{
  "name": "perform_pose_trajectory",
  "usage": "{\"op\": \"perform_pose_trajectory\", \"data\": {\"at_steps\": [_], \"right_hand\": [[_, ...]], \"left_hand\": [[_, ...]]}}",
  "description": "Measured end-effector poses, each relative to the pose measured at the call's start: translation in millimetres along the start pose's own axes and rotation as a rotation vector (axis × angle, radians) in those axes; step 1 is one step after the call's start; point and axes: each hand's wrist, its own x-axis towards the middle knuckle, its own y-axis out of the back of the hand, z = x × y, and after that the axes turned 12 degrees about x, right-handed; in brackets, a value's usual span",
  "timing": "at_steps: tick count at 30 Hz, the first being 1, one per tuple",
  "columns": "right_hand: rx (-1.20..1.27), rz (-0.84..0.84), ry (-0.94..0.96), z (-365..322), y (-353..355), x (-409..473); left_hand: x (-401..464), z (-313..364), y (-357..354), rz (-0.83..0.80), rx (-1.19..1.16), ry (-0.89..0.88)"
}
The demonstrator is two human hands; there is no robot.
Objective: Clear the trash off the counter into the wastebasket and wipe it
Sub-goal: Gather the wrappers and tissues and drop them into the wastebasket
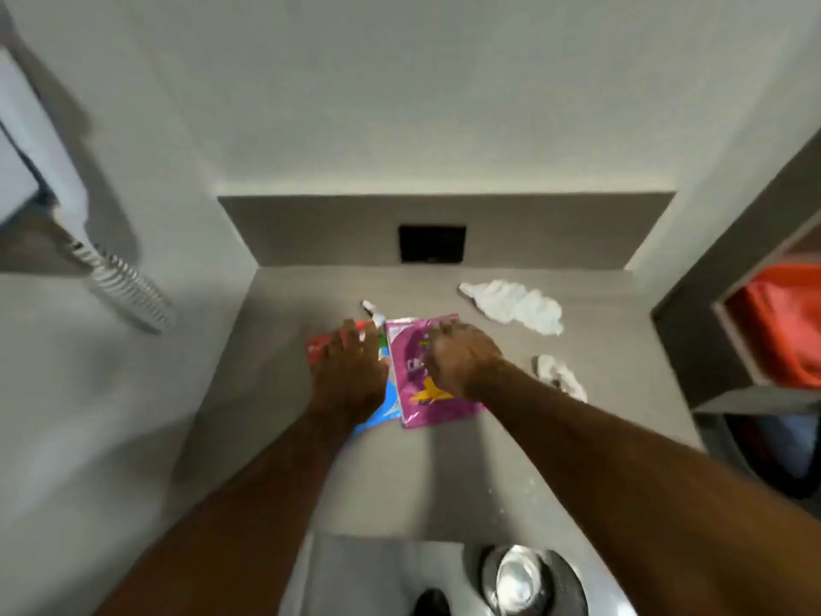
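While both my arms reach over the counter [466,473], my left hand [348,375] lies spread on the red and blue wrappers [386,402]; my right hand [460,360] presses curled onto the purple packet [420,393] mid-counter; crumpled tissue [515,306] lies near the back edge.

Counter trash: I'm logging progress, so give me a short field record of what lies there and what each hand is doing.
surface: grey counter
left hand: flat on red wrapper and blue wrapper
right hand: fingers curled on purple bag; grip unclear from blur
untouched: large white tissue, small white tissue, both right of the hands
other scrap: white piece behind the wrappers
wiping: not yet begun
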Motion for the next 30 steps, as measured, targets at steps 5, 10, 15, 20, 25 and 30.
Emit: {"op": "perform_pose_trajectory", "data": {"at_steps": [5, 10, 15, 20, 25, 30], "right_hand": [[0.008, -0.270, -0.214, 9.6, -62.2, 12.3], [-0.227, -0.225, -0.010, 4.1, -53.1, 26.1], [-0.121, -0.189, -0.007, -8.7, -47.6, 6.1], [0.199, 0.080, 0.031, -1.1, -20.3, -65.0], [0.478, 0.430, -0.019, -2.6, -53.1, -234.6], [0.736, 0.392, -0.446, 22.5, -144.2, -366.0]], "left_hand": [[-14.2, 10.8, -51.7, -0.254, -0.065, 0.062], [4.4, -13.1, -52.2, -0.275, -0.125, -0.012], [-1.8, -25.3, -36.7, -0.244, -0.331, -0.008], [-42.1, -19.4, 7.2, 0.062, -0.541, 0.017], [-164.1, 31.7, 42.7, 0.175, -0.754, -0.163], [-263.1, 120.1, 8.5, -0.152, -0.930, -0.318]]}}
